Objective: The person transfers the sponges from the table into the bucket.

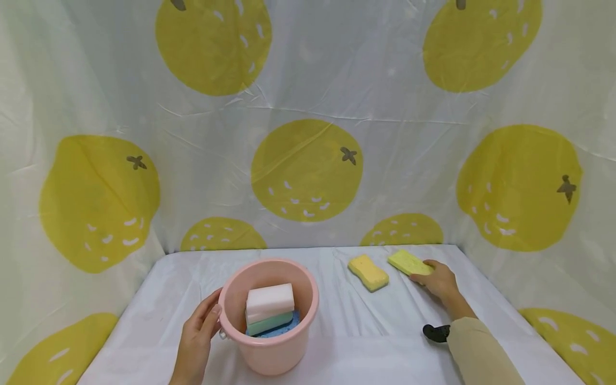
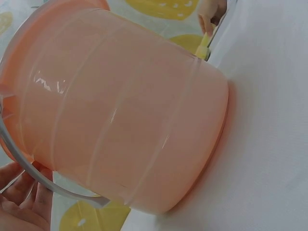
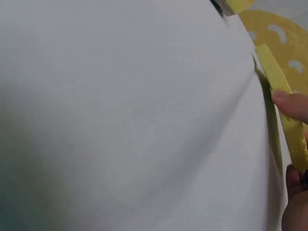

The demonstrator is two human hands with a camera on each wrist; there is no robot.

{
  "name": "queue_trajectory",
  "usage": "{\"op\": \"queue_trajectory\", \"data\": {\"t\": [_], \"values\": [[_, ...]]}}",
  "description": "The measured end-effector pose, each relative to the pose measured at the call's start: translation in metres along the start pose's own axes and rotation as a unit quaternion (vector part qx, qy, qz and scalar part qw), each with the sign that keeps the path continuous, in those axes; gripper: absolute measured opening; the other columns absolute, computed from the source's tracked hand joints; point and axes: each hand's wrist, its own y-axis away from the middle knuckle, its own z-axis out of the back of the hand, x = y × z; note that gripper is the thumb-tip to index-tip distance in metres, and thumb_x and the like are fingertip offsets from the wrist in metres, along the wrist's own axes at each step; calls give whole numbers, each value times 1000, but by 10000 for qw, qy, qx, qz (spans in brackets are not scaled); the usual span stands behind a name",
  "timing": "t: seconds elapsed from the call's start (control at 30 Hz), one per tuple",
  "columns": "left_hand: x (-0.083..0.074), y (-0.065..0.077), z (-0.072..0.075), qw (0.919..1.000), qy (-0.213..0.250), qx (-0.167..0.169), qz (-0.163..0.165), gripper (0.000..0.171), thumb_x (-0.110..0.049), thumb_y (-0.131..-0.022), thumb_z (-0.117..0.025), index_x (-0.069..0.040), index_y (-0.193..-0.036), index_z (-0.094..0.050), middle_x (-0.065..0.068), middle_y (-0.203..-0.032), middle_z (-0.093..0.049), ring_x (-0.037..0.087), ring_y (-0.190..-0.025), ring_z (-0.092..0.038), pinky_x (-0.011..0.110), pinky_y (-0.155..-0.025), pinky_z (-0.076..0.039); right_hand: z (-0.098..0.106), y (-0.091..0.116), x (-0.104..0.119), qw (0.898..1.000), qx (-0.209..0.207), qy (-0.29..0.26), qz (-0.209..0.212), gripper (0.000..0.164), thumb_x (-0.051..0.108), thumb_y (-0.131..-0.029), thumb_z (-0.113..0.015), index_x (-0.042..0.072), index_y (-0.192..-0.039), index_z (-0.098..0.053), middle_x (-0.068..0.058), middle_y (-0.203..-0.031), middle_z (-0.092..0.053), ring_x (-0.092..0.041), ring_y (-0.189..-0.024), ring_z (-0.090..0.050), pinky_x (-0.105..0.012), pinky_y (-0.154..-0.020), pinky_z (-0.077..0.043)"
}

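Observation:
A pink bucket [image 1: 274, 350] stands upright on the white-covered table. My left hand [image 1: 196, 331] holds its rim at the left side; in the left wrist view the fingers [image 2: 41, 197] are against its outer wall, behind the grey handle [image 2: 53, 185]. Inside the bucket lie a white sponge [image 1: 270, 299], a green sponge [image 1: 269, 324] and a blue sponge [image 1: 281, 330], stacked. At the back right, my right hand [image 1: 438, 279] pinches a yellow-green sponge [image 1: 406, 261] between thumb and fingers. The right wrist view shows that sponge [image 3: 275, 72] tilted, one edge close to the cloth.
A yellow wavy-sided sponge [image 1: 368, 271] lies on the table between the bucket and my right hand. A black curved object [image 1: 435, 333] shows beside the right sleeve [image 1: 481, 347]. A lemon-printed curtain [image 1: 308, 107] encloses the table at the back and sides.

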Motion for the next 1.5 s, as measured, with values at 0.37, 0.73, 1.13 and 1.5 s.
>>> {"op": "queue_trajectory", "data": {"t": [0.37,0.73,1.13,1.5], "values": [[1,1,0,9998,60,82,-154,47,-30,-112,-47,-3,-151,-50,14,-150,-51,-3,-121,-56,18,-92,-51,11,1,5,9989,-36,5,458,89,42,-87,-83,-11,-147,-44,-37,-145,-44,-46,-123,-46,-60,-103,-39],[1,2,2,10000,44,20,-59,47,-31,-112,-49,-4,-151,-51,-4,-142,-57,-3,-120,-57,19,-91,-52,2,1,24,9951,-113,32,978,83,39,-86,-85,-10,-143,-50,-36,-145,-45,-51,-132,-42,-64,-107,-36],[0,2,2,9999,28,45,-109,48,-30,-113,-47,-3,-152,-49,16,-150,-50,-4,-119,-57,17,-90,-52,-2,7,55,9895,-79,-77,1443,82,38,-83,-88,-8,-142,-54,-35,-146,-47,-52,-134,-42,-63,-107,-38],[2,1,1,9999,64,79,-75,48,-31,-112,-47,-3,-152,-48,18,-149,-51,-4,-118,-57,17,-90,-51,-9,13,69,9870,-9,-139,1599,80,37,-83,-89,-6,-142,-55,-34,-145,-48,-51,-132,-45,-62,-104,-42]]}}
